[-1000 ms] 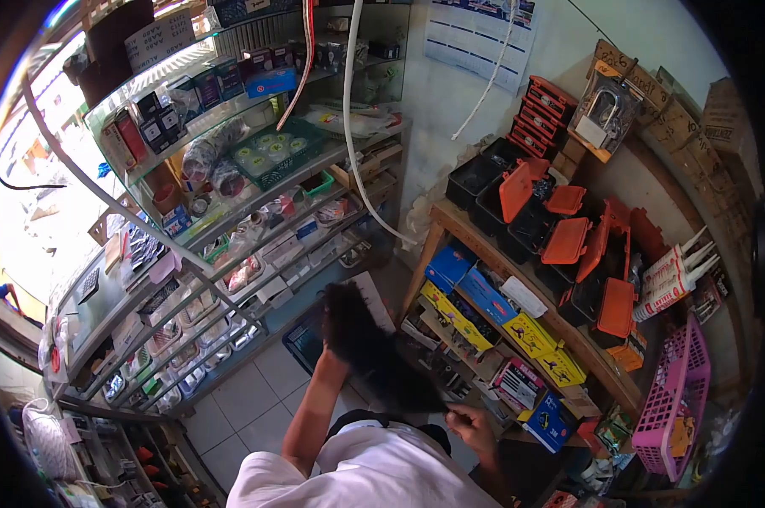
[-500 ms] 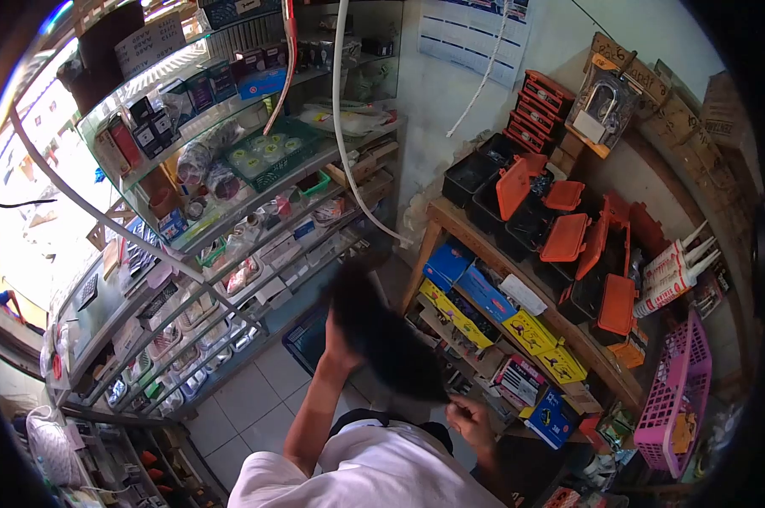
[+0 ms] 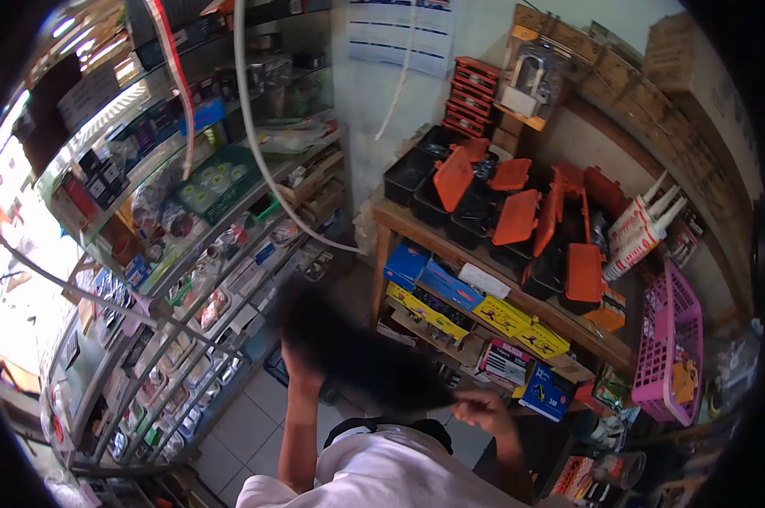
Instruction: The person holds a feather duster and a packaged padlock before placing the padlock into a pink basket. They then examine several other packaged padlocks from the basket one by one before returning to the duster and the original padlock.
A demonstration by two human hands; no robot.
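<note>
A long black thing (image 3: 361,356), soft-edged and smeared by motion, stretches slantwise between my two hands in front of my body. Its kind I cannot make out. My left hand (image 3: 302,366) holds it near its upper, wider end, with most of the fingers hidden behind it. At the lower right, where the thing narrows, the fingers of my right hand (image 3: 481,411) are closed on its tip. Below it is the white shirt (image 3: 374,466) on my body.
Glass shelves with a green basket (image 3: 221,182) and small goods stand left, behind metal rails. On the right, a wooden shelf (image 3: 492,262) bears black bins with orange lids (image 3: 515,216), above yellow and blue boxes (image 3: 501,316). A pink basket (image 3: 668,347) stands far right. Cables hang overhead.
My view has turned to the right, so the shelves sit further left. The black thing has shifted left in view and slants less steeply, both hands still at it.
</note>
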